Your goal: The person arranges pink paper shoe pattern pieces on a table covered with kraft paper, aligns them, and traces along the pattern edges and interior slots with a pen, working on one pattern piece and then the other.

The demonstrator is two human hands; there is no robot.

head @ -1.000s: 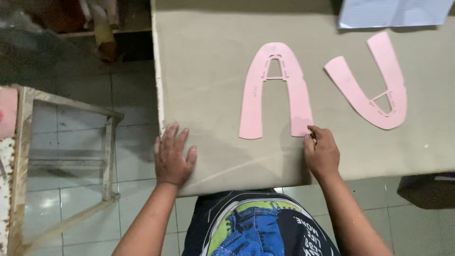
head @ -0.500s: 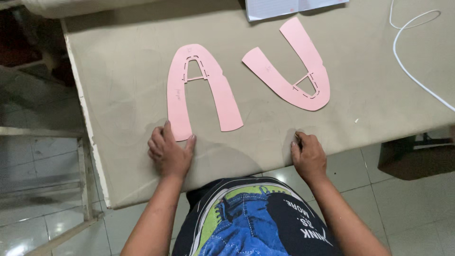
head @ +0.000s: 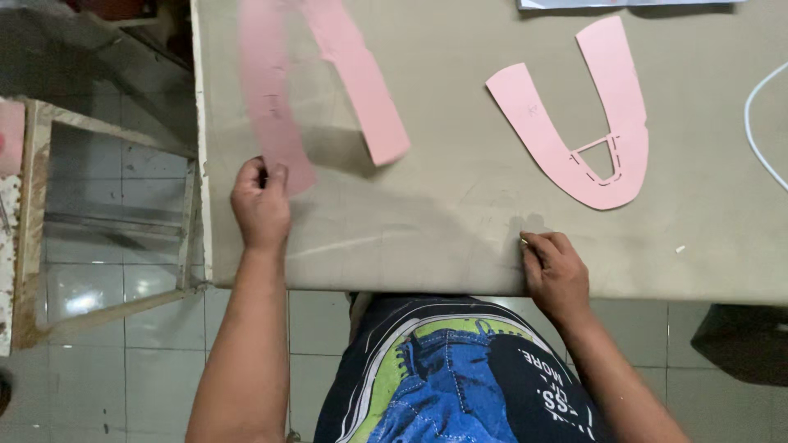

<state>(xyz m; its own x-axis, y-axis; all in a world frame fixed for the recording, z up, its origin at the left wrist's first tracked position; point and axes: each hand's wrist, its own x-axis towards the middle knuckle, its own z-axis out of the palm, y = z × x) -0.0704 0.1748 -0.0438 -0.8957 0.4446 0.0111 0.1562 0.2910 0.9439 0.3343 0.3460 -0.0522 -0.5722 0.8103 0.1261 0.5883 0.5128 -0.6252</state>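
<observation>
1. Nearest the body, the right hand (head: 556, 271) rests knuckles-up at the near edge of the tabletop (head: 460, 221), its fingertips pressed down on the beige covering. Its grip holds nothing; whether a small object sits under the fingertips cannot be told.
2. The right forearm runs in from the lower right, wrist bent slightly so the fingers aim up and left.
3. Further left, the left hand (head: 261, 203) has its grip pinched shut on the near end of one leg of a pink U-shaped pattern piece (head: 275, 107), thumb and fingers meeting over the tip.
4. That piece stretches away from the grip toward the far edge. Its other leg casts a shadow on the tabletop, so it looks lifted off the surface.
5. The left forearm comes nearly straight up from below, close to the tabletop's left edge.
6. Farther right, well apart from both hands, a second pink pattern piece (head: 574, 156) lies flat, its closed end nearer the person.
7. A white cord (head: 759, 131) curves along the right side.
</observation>
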